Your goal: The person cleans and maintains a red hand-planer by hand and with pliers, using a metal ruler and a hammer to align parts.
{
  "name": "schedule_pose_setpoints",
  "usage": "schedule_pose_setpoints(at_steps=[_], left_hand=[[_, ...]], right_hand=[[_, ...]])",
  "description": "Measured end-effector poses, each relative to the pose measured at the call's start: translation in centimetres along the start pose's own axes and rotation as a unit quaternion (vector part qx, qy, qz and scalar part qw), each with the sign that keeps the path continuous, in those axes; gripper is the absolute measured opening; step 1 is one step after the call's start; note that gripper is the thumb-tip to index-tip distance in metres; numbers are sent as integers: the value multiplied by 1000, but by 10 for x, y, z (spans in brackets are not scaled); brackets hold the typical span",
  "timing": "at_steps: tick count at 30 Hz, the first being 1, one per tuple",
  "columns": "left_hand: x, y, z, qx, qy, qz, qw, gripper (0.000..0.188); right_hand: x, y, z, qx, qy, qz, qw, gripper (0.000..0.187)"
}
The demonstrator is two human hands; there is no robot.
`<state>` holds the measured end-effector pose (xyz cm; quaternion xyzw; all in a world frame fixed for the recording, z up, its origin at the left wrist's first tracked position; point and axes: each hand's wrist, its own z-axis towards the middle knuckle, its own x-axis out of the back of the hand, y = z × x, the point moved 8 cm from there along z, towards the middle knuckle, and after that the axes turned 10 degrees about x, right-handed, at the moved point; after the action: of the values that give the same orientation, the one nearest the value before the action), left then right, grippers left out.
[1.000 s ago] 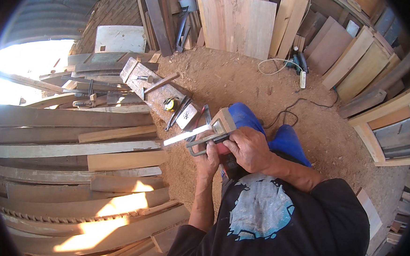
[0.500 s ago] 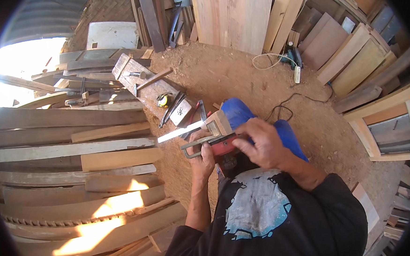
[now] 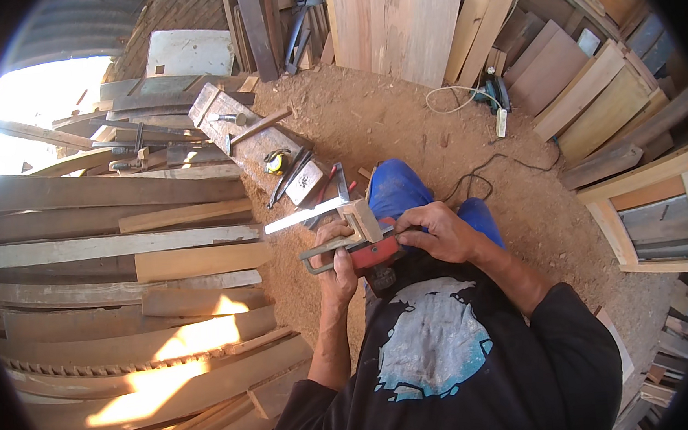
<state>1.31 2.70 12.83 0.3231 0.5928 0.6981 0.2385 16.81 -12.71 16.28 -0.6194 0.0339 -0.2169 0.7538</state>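
Note:
A red-bodied tool with a flat slotted metal plate lies across my lap. My left hand is wrapped round its left end, thumb on the plate. Against the tool sits a wooden block, with a bright metal strip reaching out to the left; together they look like a try square. My right hand is closed at the tool's right end, thumb and fingers pinched together. Whatever is between those fingers is too small to make out.
Ahead to the left, a low plank bench carries a hammer and a yellow tape measure. Stacked boards cover the left. A green power tool rests on the dirt floor, where a dark cord curls. A wooden frame stands right.
My right hand has come down from above the tool and its fingers have closed at the tool's right end. The wooden block has shifted slightly; my left hand keeps its hold.

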Motion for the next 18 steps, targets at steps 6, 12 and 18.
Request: schedule_pose_setpoints(at_steps=[6,12,18], left_hand=[[-1,3,2,-12,-2,17,1000,36],[-3,8,1,-24,-2,27,999,37],[2,5,1,-6,1,20,1000,41]], right_hand=[[-2,-1,1,24,12,-6,1000,16],[-3,4,0,-16,-3,-1,1000,15],[-6,-2,3,19,24,2,1000,14]])
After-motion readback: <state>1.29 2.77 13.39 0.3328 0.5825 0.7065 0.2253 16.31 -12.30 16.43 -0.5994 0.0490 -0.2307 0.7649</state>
